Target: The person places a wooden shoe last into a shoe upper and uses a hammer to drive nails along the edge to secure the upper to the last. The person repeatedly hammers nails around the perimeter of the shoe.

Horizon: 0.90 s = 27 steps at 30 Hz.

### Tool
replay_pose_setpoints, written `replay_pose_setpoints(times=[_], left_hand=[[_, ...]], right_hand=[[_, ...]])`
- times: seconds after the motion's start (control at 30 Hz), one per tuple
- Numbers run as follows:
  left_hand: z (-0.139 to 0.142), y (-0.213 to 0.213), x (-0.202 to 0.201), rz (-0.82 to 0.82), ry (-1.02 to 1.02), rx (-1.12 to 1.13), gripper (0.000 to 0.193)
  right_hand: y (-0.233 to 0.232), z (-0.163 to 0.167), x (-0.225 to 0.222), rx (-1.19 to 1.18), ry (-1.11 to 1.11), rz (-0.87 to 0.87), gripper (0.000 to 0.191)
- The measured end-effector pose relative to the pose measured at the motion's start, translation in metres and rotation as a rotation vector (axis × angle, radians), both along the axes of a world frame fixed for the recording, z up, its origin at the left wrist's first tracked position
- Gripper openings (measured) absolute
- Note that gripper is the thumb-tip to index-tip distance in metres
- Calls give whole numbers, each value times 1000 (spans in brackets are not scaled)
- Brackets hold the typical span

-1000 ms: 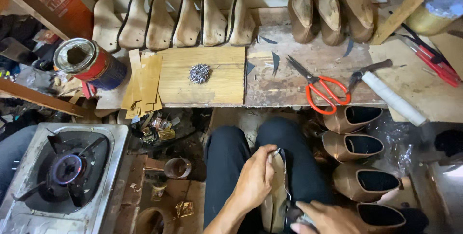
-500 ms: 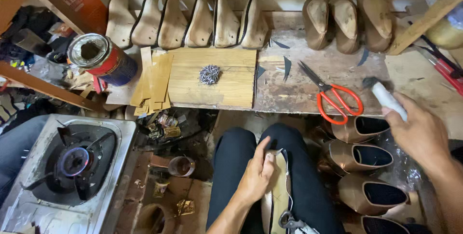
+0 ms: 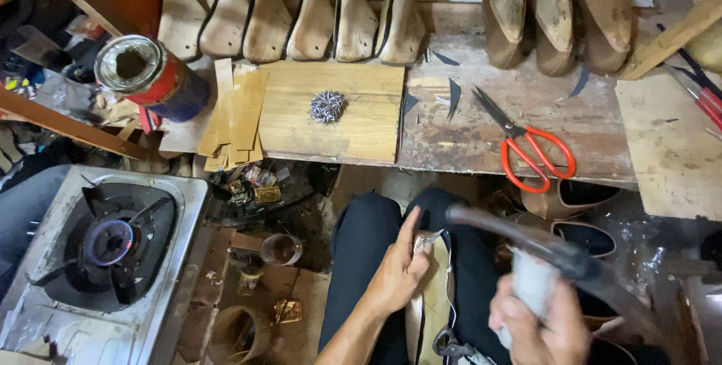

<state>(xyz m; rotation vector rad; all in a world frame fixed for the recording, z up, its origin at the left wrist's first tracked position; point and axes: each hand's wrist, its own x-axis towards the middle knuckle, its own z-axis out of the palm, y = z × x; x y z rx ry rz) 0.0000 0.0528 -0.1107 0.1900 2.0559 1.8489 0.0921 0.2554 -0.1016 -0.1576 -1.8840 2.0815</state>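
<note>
Head view: the left hand [image 3: 397, 278] steadies the shoe [image 3: 430, 301] on the lap; the right hand [image 3: 538, 327] grasps a hammer [image 3: 526, 248] raised above it. Nails [image 3: 327, 106] wait on the bench [image 3: 466, 139]; hammering seems unfinished.

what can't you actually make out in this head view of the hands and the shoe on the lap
- Dark long-handled tool with a white wrapped grip: motion blur smears its head, so its kind is unclear.
- Right hand: blurred and cut by the bottom edge; the grip is unclear.
- Pale tan shoe on the lap: its lower part runs off the bottom edge, and the left hand covers one side.
- Small grey pile of metal tacks: too small to tell single pieces.
</note>
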Motion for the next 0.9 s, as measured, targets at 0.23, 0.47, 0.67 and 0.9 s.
replay_pose_setpoints(times=[0.23, 0.47, 0.67, 0.9], left_hand=[[0, -4, 1, -41, -181, 60, 85], [-27, 4, -21, 118, -512, 744, 75], [-42, 12, -29, 155, -543, 724, 86], [-48, 7, -28, 201, -459, 631, 94]], right_hand=[[-10, -5, -18, 850, -246, 172, 56], [-5, 6, -28, 801, -515, 179, 60], [35, 42, -25, 172, 73, 203, 54], [3, 5, -41, 874, -377, 321, 33]])
